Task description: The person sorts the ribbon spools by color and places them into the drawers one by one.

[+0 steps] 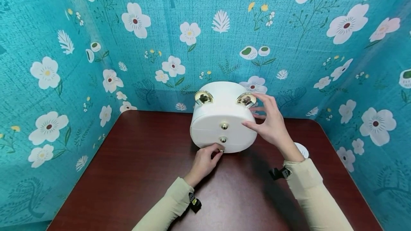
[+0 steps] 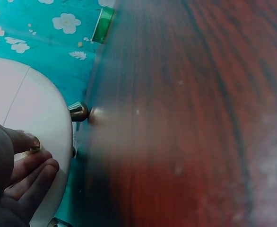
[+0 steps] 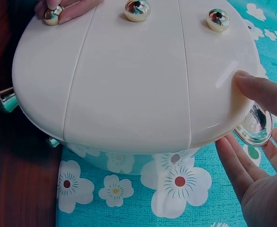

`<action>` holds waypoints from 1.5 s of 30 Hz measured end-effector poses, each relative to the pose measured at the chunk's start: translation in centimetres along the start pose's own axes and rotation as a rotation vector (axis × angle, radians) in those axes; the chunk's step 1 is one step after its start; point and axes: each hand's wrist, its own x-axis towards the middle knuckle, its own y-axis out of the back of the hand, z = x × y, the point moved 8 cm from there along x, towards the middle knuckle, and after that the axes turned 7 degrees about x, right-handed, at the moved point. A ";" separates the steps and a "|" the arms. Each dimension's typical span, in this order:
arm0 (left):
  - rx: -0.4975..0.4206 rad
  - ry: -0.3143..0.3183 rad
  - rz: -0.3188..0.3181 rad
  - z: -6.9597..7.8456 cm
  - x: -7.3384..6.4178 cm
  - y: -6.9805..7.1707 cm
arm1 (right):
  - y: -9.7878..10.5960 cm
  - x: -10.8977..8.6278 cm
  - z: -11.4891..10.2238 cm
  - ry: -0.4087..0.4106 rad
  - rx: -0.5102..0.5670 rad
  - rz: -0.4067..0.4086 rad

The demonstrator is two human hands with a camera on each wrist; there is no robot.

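Note:
A white oval jewelry box [image 1: 205,131] with three drawer fronts stands on the table, a round gold knob on each front. Two gold ear-shaped pieces stick up from its top, a left ear [image 1: 203,97] and a right ear [image 1: 246,99]. My left hand [image 1: 204,161] pinches the bottom knob [image 3: 53,15] between thumb and fingers. At the box's upper right, my right hand [image 1: 273,127] holds the side by the right ear, its thumb on the front face and its fingers spread along the side. Small gold feet [image 2: 79,112] show under the box.
Behind the box, a teal floral cloth [image 1: 173,38] hangs around the dark red wooden table [image 1: 144,167]. A white round item [image 1: 302,150] lies on the right, partly hidden by the right forearm. A green piece [image 2: 103,23] shows at the table's edge in the left wrist view.

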 end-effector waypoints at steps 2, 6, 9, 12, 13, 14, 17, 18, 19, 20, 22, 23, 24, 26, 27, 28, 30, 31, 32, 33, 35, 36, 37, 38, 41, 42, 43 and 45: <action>0.017 -0.013 -0.001 0.2 0.0 0.0 | 0.1 0.0 0.1 -0.002 0.004 0.003; 0.055 -0.014 0.010 0.5 0.1 0.1 | 0.2 0.0 0.0 -0.003 0.014 0.009; 0.083 0.009 0.045 0.5 0.1 0.3 | 0.1 0.0 -0.1 0.000 0.018 -0.003; 0.086 0.035 0.075 0.6 0.1 0.5 | 0.0 0.2 -0.2 0.006 0.015 -0.027; 0.083 0.038 0.081 0.6 0.0 0.6 | 0.0 0.3 -0.3 0.009 0.005 -0.033; 0.077 0.040 0.082 0.7 0.0 0.6 | 0.0 0.4 -0.5 0.015 -0.007 -0.039; 0.066 0.038 0.087 0.8 0.1 0.5 | -0.3 0.7 -0.9 0.053 -0.037 -0.077; 0.068 0.037 0.089 0.8 0.1 0.5 | -0.4 0.8 -1.0 0.070 -0.052 -0.091; 0.069 0.030 0.097 0.8 0.1 0.6 | -0.5 0.9 -1.2 0.086 -0.071 -0.104; 0.070 0.027 0.101 0.8 0.1 0.6 | -0.7 0.9 -1.3 0.099 -0.077 -0.116; 0.075 0.022 0.109 0.8 0.2 0.7 | -0.8 1.1 -1.5 0.114 -0.086 -0.132; 0.079 0.018 0.112 0.8 0.2 0.7 | -0.9 1.1 -1.6 0.111 -0.095 -0.130; 0.084 0.014 0.113 0.8 0.2 0.7 | -0.8 1.2 -1.6 0.104 -0.098 -0.126; 0.086 0.010 0.109 0.9 0.2 0.8 | -0.8 1.3 -1.6 0.081 -0.097 -0.121; 0.087 0.009 0.106 0.9 0.2 0.8 | -0.8 1.3 -1.6 0.070 -0.098 -0.121; 0.088 0.007 0.101 0.9 0.2 0.7 | -0.8 1.3 -1.5 0.059 -0.099 -0.122; 0.090 0.007 0.088 1.0 0.2 0.7 | -0.8 1.3 -1.4 0.038 -0.102 -0.123; 0.090 0.006 0.082 1.0 0.2 0.6 | -0.8 1.3 -1.3 0.030 -0.102 -0.122; 0.088 0.004 0.075 1.1 0.1 0.6 | -0.8 1.3 -1.2 0.023 -0.103 -0.122; 0.088 0.006 0.069 1.1 0.0 0.5 | -0.8 1.3 -1.2 0.019 -0.104 -0.123; 0.085 0.006 0.060 1.1 -0.1 0.5 | -0.8 1.3 -1.1 0.011 -0.105 -0.124; 0.082 0.007 0.058 1.1 -0.2 0.4 | -0.8 1.3 -1.1 0.009 -0.104 -0.124; 0.078 0.007 0.054 1.1 -0.3 0.4 | -0.8 1.3 -1.1 0.007 -0.103 -0.125; 0.074 0.007 0.052 1.1 -0.4 0.4 | -0.8 1.3 -1.0 0.005 -0.103 -0.125; 0.063 0.014 0.039 1.0 -0.5 0.3 | -0.8 1.3 -0.9 0.000 -0.098 -0.120; 0.057 0.017 0.034 1.0 -0.5 0.3 | -0.8 1.3 -0.9 -0.002 -0.096 -0.118; 0.052 0.017 0.031 1.0 -0.6 0.3 | -0.8 1.3 -0.8 -0.003 -0.095 -0.117; 0.041 0.020 0.025 1.0 -0.6 0.4 | -0.8 1.3 -0.8 -0.003 -0.092 -0.117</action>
